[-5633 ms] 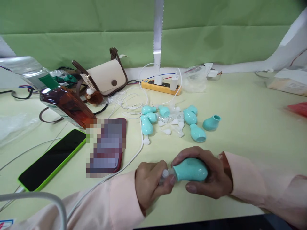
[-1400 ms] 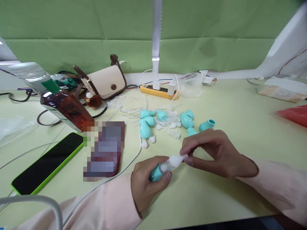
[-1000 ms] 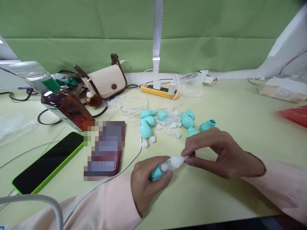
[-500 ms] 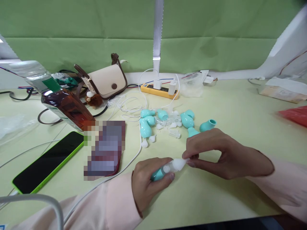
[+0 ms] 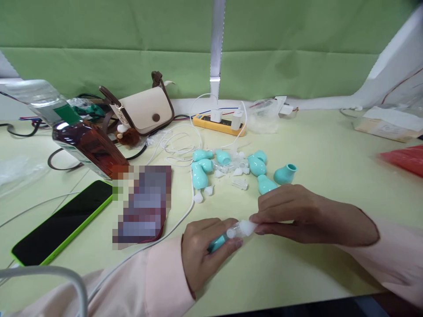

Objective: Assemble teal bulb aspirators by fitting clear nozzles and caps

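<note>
My left hand (image 5: 206, 251) is wrapped round a teal bulb piece (image 5: 218, 242) with a clear plastic part (image 5: 233, 231) at its end. A white soft tip (image 5: 246, 227) sits on that clear part, and the fingertips of my right hand (image 5: 291, 213) pinch its outer end. Beyond my hands lie several glossy teal bulbs, among them one with an open mouth (image 5: 285, 174) on the right and one on the left (image 5: 199, 176). Small clear and white pieces (image 5: 239, 183) lie between them, with white tips (image 5: 208, 190) at the left.
A green-edged phone (image 5: 64, 224) and a pixelated phone (image 5: 145, 207) lie left. Behind them are a tilted bottle (image 5: 89, 145) and a cream bag (image 5: 142, 112). A yellow power strip (image 5: 218, 126) stands at the back, with white cables; a red item (image 5: 403, 158) is right.
The fingers of my right hand have drawn closer together at the white tip. The view has shifted slightly, and more of the teal bulb near my right hand shows.
</note>
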Tool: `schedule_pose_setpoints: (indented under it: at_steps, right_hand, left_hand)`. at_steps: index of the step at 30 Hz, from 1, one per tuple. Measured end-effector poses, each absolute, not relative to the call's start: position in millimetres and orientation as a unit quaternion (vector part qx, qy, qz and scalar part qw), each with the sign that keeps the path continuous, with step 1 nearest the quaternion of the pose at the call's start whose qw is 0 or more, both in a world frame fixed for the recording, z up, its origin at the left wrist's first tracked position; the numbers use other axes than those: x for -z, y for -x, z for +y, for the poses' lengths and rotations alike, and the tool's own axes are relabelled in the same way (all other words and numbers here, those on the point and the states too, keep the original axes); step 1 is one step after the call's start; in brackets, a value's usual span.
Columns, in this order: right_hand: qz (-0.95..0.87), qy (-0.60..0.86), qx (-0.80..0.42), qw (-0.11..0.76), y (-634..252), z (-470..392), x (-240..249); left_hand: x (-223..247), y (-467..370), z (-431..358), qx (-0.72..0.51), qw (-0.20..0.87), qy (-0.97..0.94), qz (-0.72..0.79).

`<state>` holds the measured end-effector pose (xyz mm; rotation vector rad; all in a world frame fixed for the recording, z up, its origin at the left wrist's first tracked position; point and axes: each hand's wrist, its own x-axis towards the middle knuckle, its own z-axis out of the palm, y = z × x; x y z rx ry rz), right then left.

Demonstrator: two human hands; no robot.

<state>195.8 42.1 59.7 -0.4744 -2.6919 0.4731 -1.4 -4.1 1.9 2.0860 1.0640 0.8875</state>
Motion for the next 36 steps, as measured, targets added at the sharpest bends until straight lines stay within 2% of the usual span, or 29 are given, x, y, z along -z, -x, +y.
schedule_pose_setpoints:
  at_steps: [10,19,28,36]
  right_hand:
    - [-0.956,0.156,-0.213,0.126,-197.9,45.0,-64.8]
    - [-0.963,0.174,-0.167,0.125,-194.8,41.7,-63.6]
    - [-0.923,0.216,-0.281,0.151,-193.3,44.5,-57.2]
    - [-0.893,0.217,-0.33,0.215,-190.2,47.3,-45.2]
  left_hand:
    - [2.3,1.7,-5.6,-0.343,0.28,-0.817,0.369]
    - [1.9,1.9,-8.4,-0.335,0.234,-0.828,0.383]
    - [-0.8,2.1,-7.9,-0.349,0.263,-0.812,0.387]
    - [-0.3,2.9,-6.7,-0.355,0.29,-0.797,0.393]
